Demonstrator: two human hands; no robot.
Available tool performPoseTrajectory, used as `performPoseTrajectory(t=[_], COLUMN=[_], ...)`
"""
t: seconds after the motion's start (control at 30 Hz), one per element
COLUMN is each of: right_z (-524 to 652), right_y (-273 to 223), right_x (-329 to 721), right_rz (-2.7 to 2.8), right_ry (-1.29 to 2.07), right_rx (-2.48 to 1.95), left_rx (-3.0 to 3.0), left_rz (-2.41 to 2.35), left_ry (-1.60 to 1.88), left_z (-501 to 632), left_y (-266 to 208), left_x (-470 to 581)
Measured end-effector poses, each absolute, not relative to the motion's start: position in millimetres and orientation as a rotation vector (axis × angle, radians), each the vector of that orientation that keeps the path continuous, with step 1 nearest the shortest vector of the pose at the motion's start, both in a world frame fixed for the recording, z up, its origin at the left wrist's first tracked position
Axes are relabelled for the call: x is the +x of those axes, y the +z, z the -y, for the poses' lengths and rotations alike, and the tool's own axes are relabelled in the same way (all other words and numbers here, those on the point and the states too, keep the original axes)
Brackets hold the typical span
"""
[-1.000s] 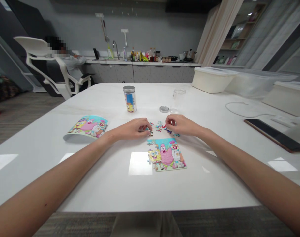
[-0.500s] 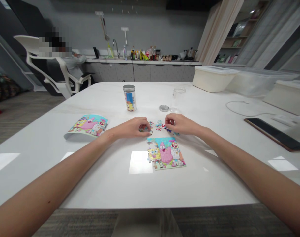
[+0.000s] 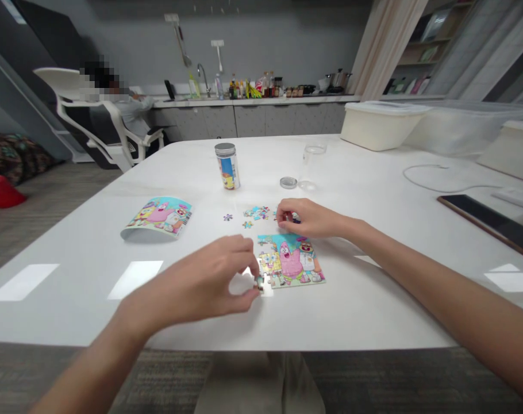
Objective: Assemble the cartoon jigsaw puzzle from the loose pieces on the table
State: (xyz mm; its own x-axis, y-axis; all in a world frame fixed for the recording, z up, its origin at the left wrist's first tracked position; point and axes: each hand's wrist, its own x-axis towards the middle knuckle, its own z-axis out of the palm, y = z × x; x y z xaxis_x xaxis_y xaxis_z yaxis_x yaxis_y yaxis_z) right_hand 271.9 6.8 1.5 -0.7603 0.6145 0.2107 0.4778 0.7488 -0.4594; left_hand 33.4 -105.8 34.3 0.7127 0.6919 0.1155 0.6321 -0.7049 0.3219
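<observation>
Pinching a small puzzle piece (image 3: 259, 284) between thumb and fingers, the left hand (image 3: 196, 280) has come down from the loose pieces (image 3: 261, 213) to the ragged left edge of the part-joined puzzle (image 3: 292, 261), centre frame, bringing that piece beside the unfilled side. Its forearm slants in from lower left. The right hand (image 3: 307, 217), fingers curled, stays just above the puzzle; whether it grips anything cannot be told.

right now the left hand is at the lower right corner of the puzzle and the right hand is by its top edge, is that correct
Not quite: the left hand is at the lower left corner of the puzzle, as the head view shows. The right hand is by its top edge.
</observation>
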Motion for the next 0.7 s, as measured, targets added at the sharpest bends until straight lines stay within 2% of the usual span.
performPoseTrajectory(t=[0.17, 0.3, 0.6, 0.7], right_z=[4, 8, 20, 20], right_y=[1, 4, 11, 9], right_x=[261, 260, 257, 255], right_rz=[2.613, 2.643, 2.698, 2.745], right_ry=[0.588, 0.667, 1.203, 1.288], right_rx=[-0.752, -0.645, -0.454, -0.452], left_rx=[2.474, 2.403, 2.459, 2.490], left_rz=[-1.285, -1.367, -1.351, -1.337], left_ry=[0.520, 0.637, 0.697, 0.679], left_z=[142, 145, 148, 148], left_y=[-3, -10, -20, -21], left_x=[37, 47, 48, 49])
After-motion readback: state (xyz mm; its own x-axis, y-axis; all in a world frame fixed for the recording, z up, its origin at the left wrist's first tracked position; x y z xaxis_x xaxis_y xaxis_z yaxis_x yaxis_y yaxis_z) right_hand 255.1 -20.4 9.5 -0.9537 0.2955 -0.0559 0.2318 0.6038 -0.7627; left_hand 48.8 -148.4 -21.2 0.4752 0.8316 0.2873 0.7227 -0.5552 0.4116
